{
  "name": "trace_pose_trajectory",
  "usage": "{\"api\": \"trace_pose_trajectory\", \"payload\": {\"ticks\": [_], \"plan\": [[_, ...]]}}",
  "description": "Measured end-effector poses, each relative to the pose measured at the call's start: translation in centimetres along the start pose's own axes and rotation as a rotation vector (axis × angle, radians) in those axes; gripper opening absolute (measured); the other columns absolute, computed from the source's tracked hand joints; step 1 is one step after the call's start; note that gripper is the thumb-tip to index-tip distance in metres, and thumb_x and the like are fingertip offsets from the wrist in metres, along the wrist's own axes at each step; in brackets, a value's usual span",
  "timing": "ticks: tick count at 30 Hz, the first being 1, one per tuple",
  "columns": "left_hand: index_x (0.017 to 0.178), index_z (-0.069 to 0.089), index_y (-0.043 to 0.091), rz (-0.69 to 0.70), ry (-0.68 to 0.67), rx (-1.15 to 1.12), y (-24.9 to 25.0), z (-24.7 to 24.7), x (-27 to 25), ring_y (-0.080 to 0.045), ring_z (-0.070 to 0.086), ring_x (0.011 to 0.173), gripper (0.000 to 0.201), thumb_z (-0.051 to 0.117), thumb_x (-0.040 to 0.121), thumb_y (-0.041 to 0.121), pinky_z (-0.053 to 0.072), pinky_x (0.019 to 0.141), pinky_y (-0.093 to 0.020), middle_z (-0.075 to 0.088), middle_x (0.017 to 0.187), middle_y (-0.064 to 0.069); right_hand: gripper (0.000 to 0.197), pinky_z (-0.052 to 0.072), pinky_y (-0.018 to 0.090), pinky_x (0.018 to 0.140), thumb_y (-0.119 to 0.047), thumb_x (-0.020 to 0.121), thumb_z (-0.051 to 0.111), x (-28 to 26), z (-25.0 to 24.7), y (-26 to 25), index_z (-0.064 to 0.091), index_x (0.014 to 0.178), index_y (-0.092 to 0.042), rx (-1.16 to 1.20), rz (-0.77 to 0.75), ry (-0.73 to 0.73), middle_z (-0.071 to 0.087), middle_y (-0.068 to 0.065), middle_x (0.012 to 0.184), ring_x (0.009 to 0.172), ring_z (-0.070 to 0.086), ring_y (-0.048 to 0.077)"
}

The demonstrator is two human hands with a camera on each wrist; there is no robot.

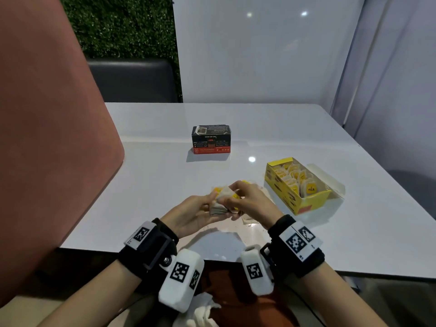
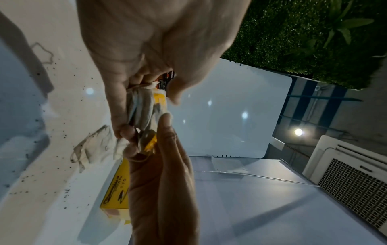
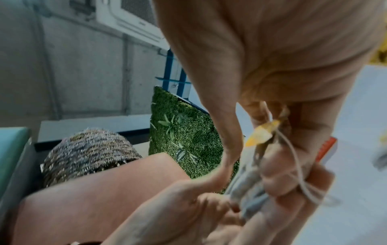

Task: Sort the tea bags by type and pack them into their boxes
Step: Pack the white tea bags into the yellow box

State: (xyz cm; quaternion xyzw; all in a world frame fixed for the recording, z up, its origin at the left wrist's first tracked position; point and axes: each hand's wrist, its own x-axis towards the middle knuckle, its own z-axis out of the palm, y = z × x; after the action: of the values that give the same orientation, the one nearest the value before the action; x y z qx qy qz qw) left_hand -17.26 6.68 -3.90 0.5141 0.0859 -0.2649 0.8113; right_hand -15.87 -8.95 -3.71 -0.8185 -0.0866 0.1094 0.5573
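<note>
Just above the near part of the white table (image 1: 153, 185), both hands hold one small stack of grey tea bags with yellow tags (image 1: 220, 200). My left hand (image 1: 211, 205) grips the stack (image 2: 142, 107) from the left, with the thumb on top. From the right, my right hand (image 1: 236, 197) pinches the bags and a yellow tag (image 3: 260, 135), and strings hang over its fingers. The open yellow box (image 1: 280, 185) lies to the right and holds several yellow-tagged bags. A black box (image 1: 211, 140) stands further back at the centre.
One loose tea bag (image 2: 94, 147) lies on the table under the hands, among scattered tea crumbs. A brown padded seat back (image 1: 47, 138) rises at the left. White panels wall the table at the back and right.
</note>
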Motion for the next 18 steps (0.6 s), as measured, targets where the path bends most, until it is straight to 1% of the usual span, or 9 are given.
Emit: {"api": "trace_pose_trajectory", "payload": {"ticks": [2,3,6,8,10,11,13,15,18], "plan": [[0.106,0.056,-0.012,0.025,-0.002,0.048,-0.2,0.1,-0.1,-0.028,0.069,0.087,0.028,0.035,0.099,0.006,0.057,0.081,-0.028,0.064,0.102,-0.024,0.034,0.052,0.027,0.055,-0.023,0.083,0.068,-0.2,-0.6,-0.2,0.054,0.109,-0.005,0.008,0.022,-0.031,0.059,0.004,0.08,0.055,0.059,0.017],[0.105,0.055,-0.013,0.032,0.01,0.055,-0.3,0.1,-0.1,-0.028,0.068,0.088,0.026,0.034,0.098,0.002,0.056,0.081,-0.028,0.064,0.101,-0.024,0.034,0.052,0.025,0.056,-0.02,0.085,0.065,-0.3,-1.0,-0.1,0.053,0.112,-0.004,0.023,0.034,-0.049,0.058,0.005,0.084,0.059,0.059,0.017],[0.099,0.054,-0.013,0.029,0.062,0.065,-0.1,0.1,-0.1,-0.03,0.064,0.089,0.025,0.032,0.098,-0.001,0.056,0.077,-0.031,0.063,0.095,-0.023,0.033,0.054,0.027,0.067,-0.004,0.085,0.062,-0.6,-2.2,0.0,0.054,0.117,-0.004,0.039,-0.015,-0.02,0.059,0.013,0.096,0.07,0.062,0.019],[0.092,0.052,-0.014,0.012,0.099,0.033,-0.1,0.2,-0.1,-0.031,0.062,0.085,0.026,0.031,0.099,0.0,0.057,0.072,-0.034,0.06,0.089,-0.024,0.037,0.054,0.023,0.064,0.002,0.083,0.061,-0.7,-3.0,-0.4,0.054,0.118,-0.01,-0.021,-0.099,0.036,0.06,0.011,0.096,0.073,0.062,0.016],[0.091,0.051,-0.013,-0.028,0.129,-0.024,0.0,0.3,-0.1,-0.03,0.059,0.082,0.029,0.031,0.1,0.006,0.058,0.067,-0.035,0.058,0.085,-0.023,0.041,0.049,0.021,0.062,0.001,0.082,0.063,-0.6,-4.0,-1.4,0.053,0.119,-0.014,-0.044,-0.165,-0.019,0.061,0.003,0.087,0.072,0.06,0.011],[0.093,0.05,-0.012,-0.057,0.126,-0.048,0.1,0.4,-0.1,-0.029,0.059,0.082,0.032,0.031,0.101,0.011,0.058,0.068,-0.036,0.057,0.085,-0.023,0.042,0.047,0.02,0.06,0.0,0.082,0.064,-0.5,-4.3,-1.9,0.052,0.119,-0.015,-0.033,-0.177,-0.085,0.061,0.0,0.082,0.069,0.058,0.008],[0.102,0.052,-0.008,-0.105,0.089,-0.069,0.3,0.5,-0.3,-0.029,0.058,0.083,0.044,0.03,0.102,0.029,0.055,0.078,-0.038,0.056,0.088,-0.022,0.04,0.045,0.017,0.058,-0.002,0.083,0.064,0.0,-4.5,-2.8,0.052,0.119,-0.015,-0.041,-0.158,-0.208,0.063,-0.002,0.076,0.065,0.056,0.006],[0.11,0.055,-0.004,-0.121,0.022,-0.059,0.4,0.8,-0.3,-0.03,0.058,0.084,0.057,0.029,0.098,0.046,0.05,0.086,-0.04,0.056,0.092,-0.021,0.04,0.046,0.019,0.058,-0.003,0.085,0.062,0.7,-4.3,-3.3,0.049,0.121,-0.013,-0.104,-0.124,-0.271,0.062,0.0,0.075,0.066,0.057,0.01],[0.112,0.056,-0.002,-0.129,-0.049,-0.073,0.5,1.2,-0.6,-0.033,0.057,0.088,0.062,0.029,0.096,0.052,0.045,0.093,-0.043,0.057,0.097,-0.019,0.043,0.049,0.02,0.057,0.001,0.088,0.057,1.8,-3.7,-3.7,0.043,0.127,-0.009,-0.202,-0.088,-0.343,0.058,0.004,0.078,0.069,0.059,0.017]]}}
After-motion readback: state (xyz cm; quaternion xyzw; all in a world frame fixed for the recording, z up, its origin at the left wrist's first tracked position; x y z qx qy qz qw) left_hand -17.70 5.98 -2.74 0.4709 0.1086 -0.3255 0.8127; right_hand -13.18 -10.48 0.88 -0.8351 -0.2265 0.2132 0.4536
